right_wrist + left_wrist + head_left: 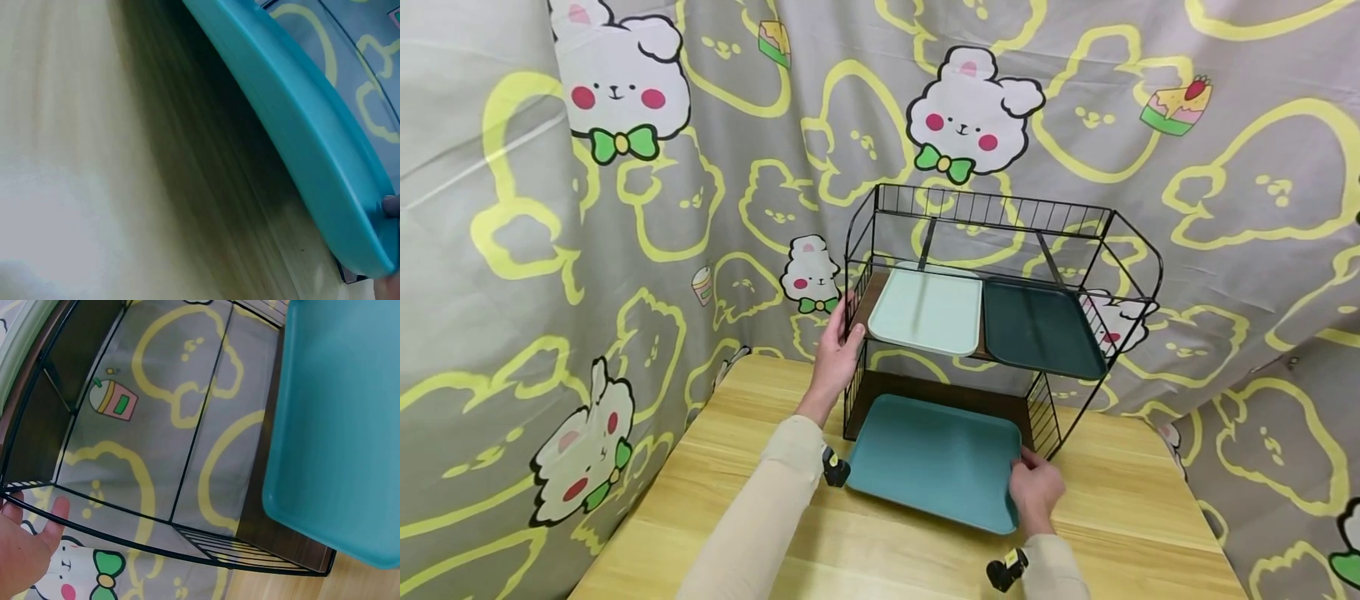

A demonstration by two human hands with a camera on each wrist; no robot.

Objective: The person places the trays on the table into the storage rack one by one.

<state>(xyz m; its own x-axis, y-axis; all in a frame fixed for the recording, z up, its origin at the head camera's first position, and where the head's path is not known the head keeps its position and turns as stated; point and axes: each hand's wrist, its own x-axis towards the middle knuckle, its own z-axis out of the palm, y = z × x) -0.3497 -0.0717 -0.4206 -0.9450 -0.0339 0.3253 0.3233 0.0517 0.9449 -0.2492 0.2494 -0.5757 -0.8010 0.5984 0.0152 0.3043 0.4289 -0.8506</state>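
Note:
A teal tray [936, 462] lies partly on the lower shelf of a black wire rack, its near part sticking out over the table. My right hand [1036, 487] pinches the tray's right edge, thumb on the inside of the rim. In the right wrist view the teal tray [294, 119] is tilted, with shadow under its near side. At the rack's left side, my left hand [837, 358] grips the upright frame by the upper shelf. In the left wrist view the left hand [28, 550] shows thumb and fingertips at the black wire [112, 536].
On the upper shelf a pale mint tray [928, 310] and a dark green tray [1041, 327] lie side by side. The rack [996, 223] stands on a wooden table [1142, 500], close to a patterned curtain [850, 117] at the back and sides.

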